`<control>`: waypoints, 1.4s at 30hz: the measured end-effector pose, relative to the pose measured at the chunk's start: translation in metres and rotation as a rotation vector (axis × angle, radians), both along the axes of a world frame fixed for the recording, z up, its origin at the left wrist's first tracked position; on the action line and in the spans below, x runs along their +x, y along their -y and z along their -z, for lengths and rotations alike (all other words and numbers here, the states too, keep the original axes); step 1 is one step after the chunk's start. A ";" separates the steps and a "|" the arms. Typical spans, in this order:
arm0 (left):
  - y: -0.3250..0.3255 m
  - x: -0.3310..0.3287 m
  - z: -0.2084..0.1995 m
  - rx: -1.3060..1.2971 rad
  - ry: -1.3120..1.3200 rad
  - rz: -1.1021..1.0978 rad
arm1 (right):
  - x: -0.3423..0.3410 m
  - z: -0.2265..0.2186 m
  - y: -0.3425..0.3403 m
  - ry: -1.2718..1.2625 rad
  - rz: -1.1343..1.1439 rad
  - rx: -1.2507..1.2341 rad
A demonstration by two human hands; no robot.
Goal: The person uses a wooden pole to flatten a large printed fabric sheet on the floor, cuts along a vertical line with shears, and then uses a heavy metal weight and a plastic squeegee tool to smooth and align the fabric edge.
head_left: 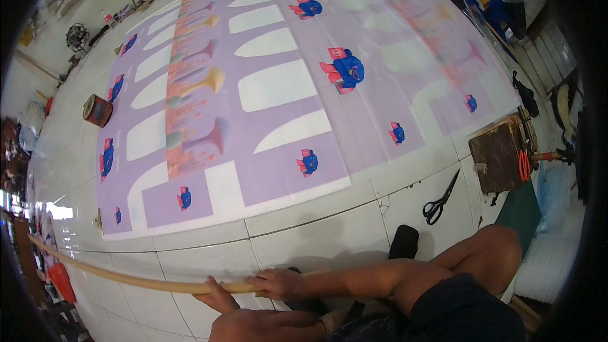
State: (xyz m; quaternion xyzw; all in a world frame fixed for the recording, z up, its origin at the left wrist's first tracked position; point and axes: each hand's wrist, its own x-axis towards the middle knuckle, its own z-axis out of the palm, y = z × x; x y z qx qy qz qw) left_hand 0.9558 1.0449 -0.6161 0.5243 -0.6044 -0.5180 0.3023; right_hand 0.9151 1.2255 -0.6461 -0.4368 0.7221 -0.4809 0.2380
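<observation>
Across white floor tiles [310, 220] lie purple printed sheets [313, 44], a can [98, 110] and black scissors [445, 198] near them; nearer, a long wooden strip [139, 281] stretches leftward from the left hand [220, 297] and right hand [278, 284], both gripping it.

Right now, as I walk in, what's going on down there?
A person holds a long stick with both hands, the right hand gripping farther right along it than the left hand. Beyond it, printed sheets lie spread over the tiles. A can stands at their left edge; scissors lie to their near right.
</observation>
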 end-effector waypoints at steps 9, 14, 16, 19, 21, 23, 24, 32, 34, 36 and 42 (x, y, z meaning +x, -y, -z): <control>0.137 0.081 0.064 0.011 0.357 -0.080 | -0.216 -0.042 -0.158 -0.432 -0.428 0.737; 0.262 0.123 0.074 0.048 0.548 -0.160 | -0.306 -0.115 -0.348 -0.642 0.013 1.275; 0.217 0.105 0.092 -0.180 0.869 -0.095 | -0.279 -0.121 -0.399 -0.544 0.158 1.312; 0.152 0.046 0.049 -0.627 1.262 -0.013 | -0.228 -0.101 -0.428 -0.416 0.427 1.136; 0.191 0.024 0.048 -0.760 0.863 0.355 | -0.216 -0.055 -0.400 -0.404 0.543 0.909; 0.149 -0.035 0.060 -0.706 0.651 0.668 | -0.187 -0.016 -0.387 -0.437 0.625 0.846; 0.128 -0.062 0.060 -0.798 0.673 0.796 | -0.176 -0.004 -0.380 -0.502 0.673 0.807; 0.057 -0.139 0.073 -0.689 0.657 0.935 | -0.145 0.025 -0.363 -0.531 0.648 0.904; 0.051 -0.140 0.076 -0.740 0.652 0.929 | -0.144 0.025 -0.367 -0.536 0.660 0.901; 0.050 -0.139 0.076 -0.739 0.656 0.916 | -0.141 0.029 -0.367 -0.550 0.687 0.865; 0.042 -0.140 0.076 -0.720 0.690 0.924 | -0.139 0.033 -0.374 -0.563 0.695 0.861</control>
